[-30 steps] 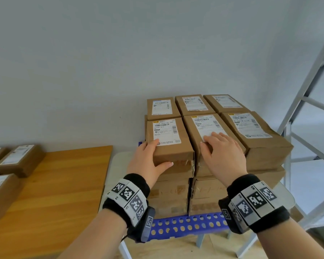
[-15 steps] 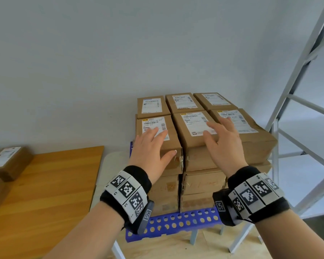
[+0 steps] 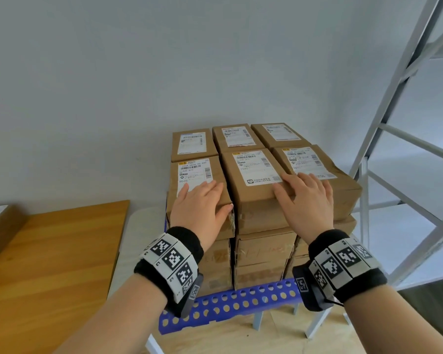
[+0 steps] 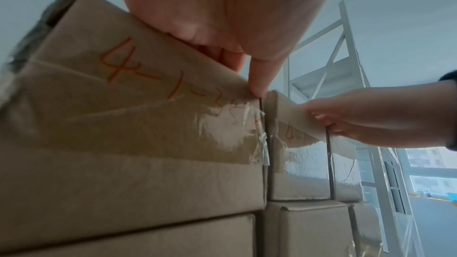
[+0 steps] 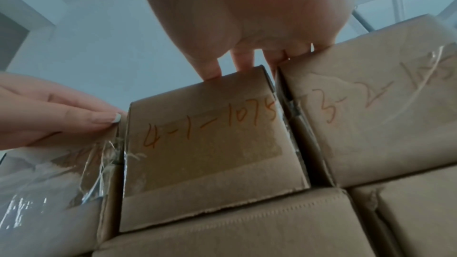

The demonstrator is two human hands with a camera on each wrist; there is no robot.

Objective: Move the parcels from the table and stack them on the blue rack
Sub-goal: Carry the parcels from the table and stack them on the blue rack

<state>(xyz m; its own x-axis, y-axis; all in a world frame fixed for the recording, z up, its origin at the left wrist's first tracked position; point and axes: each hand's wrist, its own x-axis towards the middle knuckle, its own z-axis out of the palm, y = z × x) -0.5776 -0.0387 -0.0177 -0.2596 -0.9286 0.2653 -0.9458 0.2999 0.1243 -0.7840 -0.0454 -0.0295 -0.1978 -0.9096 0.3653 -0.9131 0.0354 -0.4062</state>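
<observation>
Only my wrist views show orange numbers on the box fronts. My left hand and right hand lie flat, fingers spread, on top boxes stacked on the blue rack, long sides running away from me.

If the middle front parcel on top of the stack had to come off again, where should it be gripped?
Probably by its near end, from the front. The middle front parcel has neighbours tight on both long sides, so fingers would not fit between; only its top and taped front face are free. Slide it forward first, then hold both sides.
</observation>
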